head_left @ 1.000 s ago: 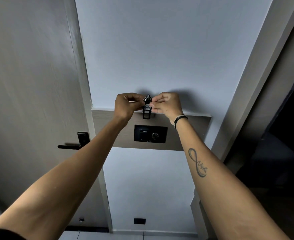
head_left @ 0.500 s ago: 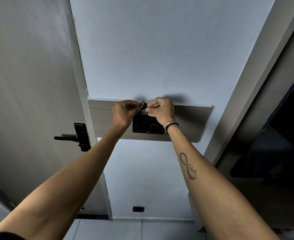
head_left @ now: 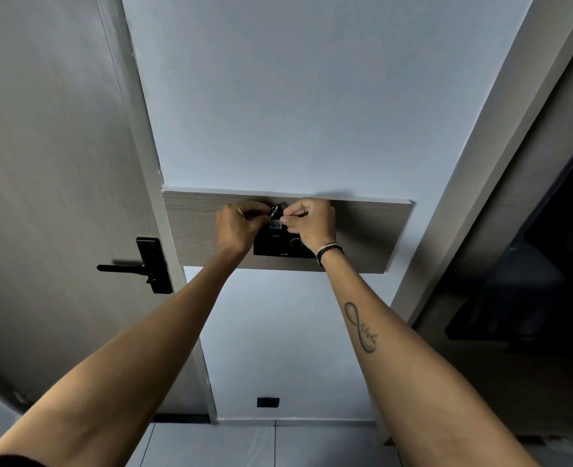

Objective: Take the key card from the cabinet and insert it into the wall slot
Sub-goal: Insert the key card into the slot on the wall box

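Observation:
A black wall slot unit (head_left: 280, 247) with a round dial is mounted on a wooden panel (head_left: 362, 230) on the white wall. The key card (head_left: 275, 221), a small black tag with a white label and a metal ring on top, is at the unit's upper edge. My left hand (head_left: 239, 227) pinches it from the left. From the right, my right hand (head_left: 312, 223) pinches it too. Both hands cover part of the unit, and the card's lower end is hidden against it.
A grey door (head_left: 52, 163) with a black lever handle (head_left: 143, 266) stands to the left. A dark opening (head_left: 531, 281) lies to the right behind a pale frame. A small black socket (head_left: 267, 402) sits low on the wall above the tiled floor.
Both hands have brought the key card down from above the wooden panel to the top of the black slot unit. The view has tilted slightly.

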The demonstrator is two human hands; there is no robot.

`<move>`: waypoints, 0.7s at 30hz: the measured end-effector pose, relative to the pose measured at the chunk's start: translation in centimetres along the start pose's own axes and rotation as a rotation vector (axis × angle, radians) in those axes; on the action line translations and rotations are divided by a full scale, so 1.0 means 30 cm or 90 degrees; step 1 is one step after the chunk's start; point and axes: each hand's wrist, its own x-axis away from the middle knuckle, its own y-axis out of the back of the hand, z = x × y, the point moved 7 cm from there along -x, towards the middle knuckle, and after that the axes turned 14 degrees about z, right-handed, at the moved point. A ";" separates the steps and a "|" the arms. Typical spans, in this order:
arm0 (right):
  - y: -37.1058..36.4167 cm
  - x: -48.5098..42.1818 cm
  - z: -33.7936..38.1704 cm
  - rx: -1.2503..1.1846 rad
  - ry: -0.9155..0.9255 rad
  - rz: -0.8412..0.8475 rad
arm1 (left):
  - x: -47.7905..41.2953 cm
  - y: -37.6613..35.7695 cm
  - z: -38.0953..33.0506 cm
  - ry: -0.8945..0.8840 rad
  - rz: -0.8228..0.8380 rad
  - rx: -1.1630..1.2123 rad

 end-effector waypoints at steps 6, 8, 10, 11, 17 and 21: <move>-0.005 -0.001 -0.005 0.148 -0.005 -0.009 | 0.021 -0.012 0.010 -0.015 -0.007 -0.023; -0.007 0.000 0.003 0.182 0.005 -0.012 | 0.020 -0.012 0.007 -0.021 -0.011 -0.033; -0.009 0.000 0.008 0.206 0.013 -0.012 | 0.020 -0.010 0.006 -0.023 -0.013 -0.043; -0.008 0.000 0.009 0.216 0.013 -0.014 | 0.019 -0.011 0.005 -0.025 -0.012 -0.047; -0.014 0.001 0.006 0.278 0.012 0.004 | 0.024 -0.028 0.010 -0.047 0.001 -0.095; -0.022 0.010 0.004 0.281 0.017 -0.006 | 0.036 -0.029 0.011 -0.064 -0.020 -0.126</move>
